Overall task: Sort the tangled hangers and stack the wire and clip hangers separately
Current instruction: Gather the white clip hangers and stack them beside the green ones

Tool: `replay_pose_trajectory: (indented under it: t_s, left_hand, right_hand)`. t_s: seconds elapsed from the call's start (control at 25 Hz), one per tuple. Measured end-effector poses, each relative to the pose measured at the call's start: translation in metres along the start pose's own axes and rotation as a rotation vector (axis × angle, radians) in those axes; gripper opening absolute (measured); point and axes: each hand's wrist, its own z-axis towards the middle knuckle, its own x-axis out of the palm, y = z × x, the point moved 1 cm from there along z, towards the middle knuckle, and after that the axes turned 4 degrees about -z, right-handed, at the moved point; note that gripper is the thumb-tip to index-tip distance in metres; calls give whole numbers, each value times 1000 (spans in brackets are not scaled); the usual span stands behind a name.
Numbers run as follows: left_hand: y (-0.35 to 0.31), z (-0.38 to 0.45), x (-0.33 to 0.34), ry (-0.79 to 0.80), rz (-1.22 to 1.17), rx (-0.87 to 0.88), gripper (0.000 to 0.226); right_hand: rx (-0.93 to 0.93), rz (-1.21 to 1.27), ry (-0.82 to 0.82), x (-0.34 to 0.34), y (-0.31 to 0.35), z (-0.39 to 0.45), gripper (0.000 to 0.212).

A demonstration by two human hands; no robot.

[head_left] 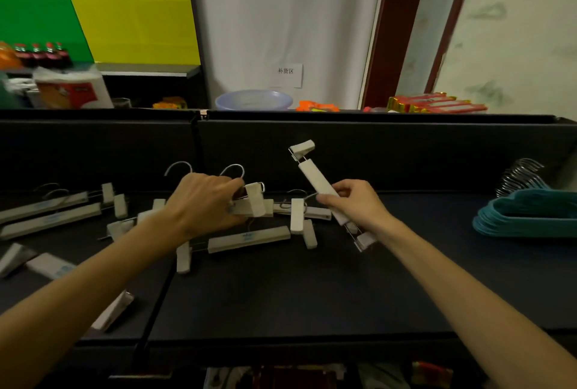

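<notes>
Clip hangers, pale wood bars with metal hooks and a clip at each end, lie in a loose tangle on the dark table in front of me. I use this tangle as my landmark.

My left hand reaches into the top of the tangle, fingers curled round a clip hanger there, next to its clip. Two metal hooks stick up just behind my knuckles.

My right hand is just to the right of the tangle, thumb and fingers pinching the bar of a lifted clip hanger. The bar tilts steeply, its upper clip pointing up and away from me, its lower clip hanging below my wrist, close to the table; I cannot tell whether that clip touches it.

To the left of the tangle, two more clip hangers lie side by side, roughly parallel. Nearer to me on the left, other pale hanger pieces lie scattered, partly hidden by my forearm.

Far to the right of the tangle, well apart from it, a stack of teal hangers rests at the table's edge with their silver hooks bunched together.

Beyond the tangle, behind the table's dark back wall, sit a pale blue basin, red packets and some bottles.
</notes>
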Motion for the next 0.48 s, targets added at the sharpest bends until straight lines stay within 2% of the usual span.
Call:
replay_pose_trajectory:
  t_s: [0.08, 0.16, 0.24, 0.32, 0.48]
  left_hand:
    - [1, -13, -8, 25, 71, 32, 52]
    - [-3, -21, -10, 41, 126, 84, 52]
    - [-9, -26, -8, 67, 156, 124, 50]
    - [-14, -30, -7, 102, 135, 158, 52]
    - [0, -49, -1, 15, 61, 349, 52]
  right_hand:
    - [33, 154, 81, -4, 2, -11, 45]
    - [-35, 151, 2, -10, 0, -21, 45]
    - [-151, 8, -180, -16, -2, -33, 44]
    - [-252, -155, -295, -14, -2, -50, 40]
    - [-392, -377, -332, 18, -11, -87, 35]
